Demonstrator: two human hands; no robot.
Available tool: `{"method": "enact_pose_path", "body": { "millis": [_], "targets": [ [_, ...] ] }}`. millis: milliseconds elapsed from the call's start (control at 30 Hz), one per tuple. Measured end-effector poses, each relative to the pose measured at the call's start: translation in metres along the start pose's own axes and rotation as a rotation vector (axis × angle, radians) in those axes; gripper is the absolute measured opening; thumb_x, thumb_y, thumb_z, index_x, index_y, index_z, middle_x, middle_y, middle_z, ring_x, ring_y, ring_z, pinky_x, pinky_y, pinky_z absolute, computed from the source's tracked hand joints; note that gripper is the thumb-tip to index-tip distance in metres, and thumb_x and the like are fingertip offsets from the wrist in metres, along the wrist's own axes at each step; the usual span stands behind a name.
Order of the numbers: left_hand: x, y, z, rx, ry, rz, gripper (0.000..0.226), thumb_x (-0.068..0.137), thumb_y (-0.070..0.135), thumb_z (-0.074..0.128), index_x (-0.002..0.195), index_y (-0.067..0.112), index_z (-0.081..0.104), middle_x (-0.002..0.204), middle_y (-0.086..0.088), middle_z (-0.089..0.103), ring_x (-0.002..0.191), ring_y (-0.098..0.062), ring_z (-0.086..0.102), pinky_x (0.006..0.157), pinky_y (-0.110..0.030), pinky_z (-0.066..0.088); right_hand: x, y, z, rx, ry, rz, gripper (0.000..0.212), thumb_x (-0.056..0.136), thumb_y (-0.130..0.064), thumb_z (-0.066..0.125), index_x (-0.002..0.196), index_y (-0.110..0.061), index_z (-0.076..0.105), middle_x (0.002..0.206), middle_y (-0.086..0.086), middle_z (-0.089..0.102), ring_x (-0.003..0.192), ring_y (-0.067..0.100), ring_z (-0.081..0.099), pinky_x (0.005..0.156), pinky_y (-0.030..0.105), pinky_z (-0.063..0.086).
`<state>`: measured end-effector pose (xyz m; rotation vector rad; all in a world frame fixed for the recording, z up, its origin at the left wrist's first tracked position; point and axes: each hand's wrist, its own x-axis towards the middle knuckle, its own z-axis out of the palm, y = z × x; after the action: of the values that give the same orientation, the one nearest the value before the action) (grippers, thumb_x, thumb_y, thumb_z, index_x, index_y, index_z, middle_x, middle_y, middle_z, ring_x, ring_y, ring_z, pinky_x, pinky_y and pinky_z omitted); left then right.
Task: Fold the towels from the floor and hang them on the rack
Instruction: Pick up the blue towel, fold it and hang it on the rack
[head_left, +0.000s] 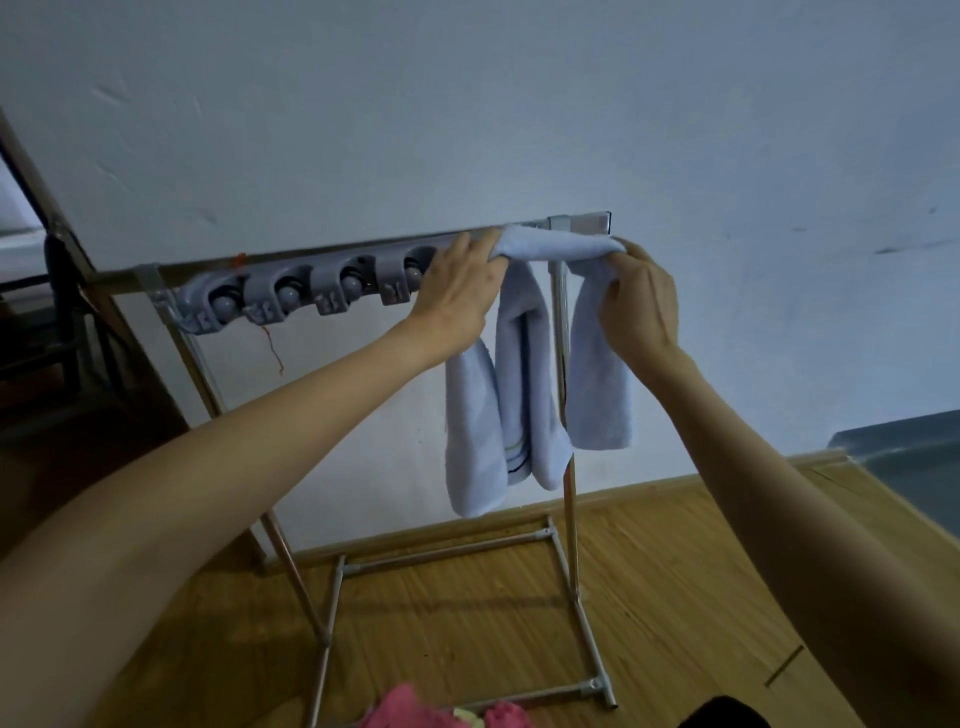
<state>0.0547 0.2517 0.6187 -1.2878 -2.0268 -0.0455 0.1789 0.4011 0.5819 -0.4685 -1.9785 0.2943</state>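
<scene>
Towel (519, 374), pale blue and folded, drapes over the rack (322, 252) bar at frame centre. Left hand (460, 296) and right hand (641, 301) each pinch its top fold; hanging underway, next needs evening the drape before letting go.

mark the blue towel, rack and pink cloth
blue towel (524, 374), head view, middle hanging fold
rack (582, 223), head view, right end of top bar
pink cloth (400, 709), head view, left lump at bottom edge
</scene>
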Motion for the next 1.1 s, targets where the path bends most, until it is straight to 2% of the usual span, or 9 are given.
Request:
{"method": "enact_pose_path", "body": {
  "millis": [100,233,367,500,667,767,867,967,1100],
  "targets": [
    [0.001,0.004,0.008,0.011,-0.077,-0.002,0.056,0.072,-0.007,0.065,0.126,-0.001,0.050,0.144,-0.014,0.035,0.115,-0.034,0.042,0.085,-0.039,0.038,-0.001,0.010,0.010,0.023,-0.064,0.040,0.045,0.076,0.003,0.039,0.110,-0.008,0.067,0.125,0.010,0.061,0.101,0.039,0.062,0.081,0.040,0.051],
    [-0.005,0.007,0.016,-0.006,-0.104,-0.011,0.059,0.075,-0.009,0.060,0.131,-0.002,0.045,0.146,-0.014,0.032,0.114,-0.035,0.041,0.085,-0.041,0.039,-0.009,0.019,0.023,0.026,-0.136,0.063,0.046,0.074,0.006,0.042,0.112,-0.006,0.065,0.125,0.010,0.059,0.101,0.037,0.060,0.078,0.031,0.046],
    [-0.017,0.007,0.029,-0.050,-0.079,-0.007,0.061,0.073,-0.014,0.057,0.131,-0.001,0.046,0.146,-0.015,0.032,0.109,-0.035,0.042,0.081,-0.039,0.039,-0.027,0.022,0.027,0.072,-0.166,0.015,0.040,0.073,0.001,0.043,0.105,-0.006,0.066,0.118,0.011,0.062,0.096,0.038,0.061,0.074,0.031,0.046],
    [-0.030,0.007,0.048,-0.128,-0.012,-0.003,0.062,0.071,-0.018,0.058,0.130,-0.002,0.047,0.140,-0.019,0.040,0.104,-0.036,0.047,0.082,-0.040,0.044,-0.045,0.026,0.037,0.095,-0.171,0.028,0.032,0.083,-0.004,0.047,0.105,-0.011,0.068,0.126,0.010,0.060,0.101,0.036,0.061,0.078,0.031,0.046],
    [-0.052,0.015,0.073,-0.342,0.114,-0.021,0.044,0.091,0.003,0.046,0.135,0.002,0.045,0.129,-0.018,0.049,0.099,-0.031,0.053,0.084,-0.039,0.050,-0.064,0.031,0.047,0.094,-0.153,-0.020,0.033,0.091,-0.011,0.047,0.121,-0.013,0.059,0.137,0.006,0.052,0.107,0.033,0.059,0.078,0.041,0.052],
    [-0.078,0.019,0.092,-0.452,0.140,-0.056,0.039,0.092,0.012,0.052,0.131,0.008,0.050,0.123,-0.015,0.050,0.097,-0.026,0.054,0.082,-0.033,0.051,-0.078,0.039,0.055,0.053,-0.163,-0.063,0.029,0.092,-0.015,0.049,0.120,-0.014,0.057,0.133,0.009,0.052,0.100,0.034,0.060,0.071,0.043,0.053],
    [-0.113,0.026,0.122,-0.519,0.078,-0.073,0.036,0.093,0.014,0.052,0.128,0.010,0.052,0.127,-0.015,0.047,0.102,-0.025,0.054,0.082,-0.030,0.052,-0.098,0.050,0.063,0.028,-0.259,-0.089,0.028,0.093,-0.025,0.045,0.116,-0.017,0.059,0.119,0.011,0.055,0.087,0.034,0.060,0.063,0.044,0.053],
    [-0.146,0.033,0.153,-0.603,-0.066,-0.095,0.040,0.093,0.010,0.051,0.132,0.012,0.050,0.134,-0.014,0.042,0.112,-0.026,0.051,0.086,-0.037,0.053,-0.124,0.060,0.069,0.044,-0.350,-0.097,0.033,0.091,-0.033,0.041,0.111,-0.017,0.062,0.104,0.013,0.056,0.076,0.035,0.057,0.058,0.042,0.051],
    [-0.170,0.036,0.178,-0.712,-0.252,-0.127,0.050,0.092,0.007,0.045,0.140,0.020,0.042,0.141,-0.011,0.036,0.119,-0.031,0.048,0.090,-0.041,0.050,-0.154,0.070,0.081,0.035,-0.488,-0.099,0.035,0.087,-0.027,0.043,0.109,-0.012,0.065,0.100,0.018,0.058,0.079,0.037,0.056,0.062,0.041,0.049]
  ]
}}
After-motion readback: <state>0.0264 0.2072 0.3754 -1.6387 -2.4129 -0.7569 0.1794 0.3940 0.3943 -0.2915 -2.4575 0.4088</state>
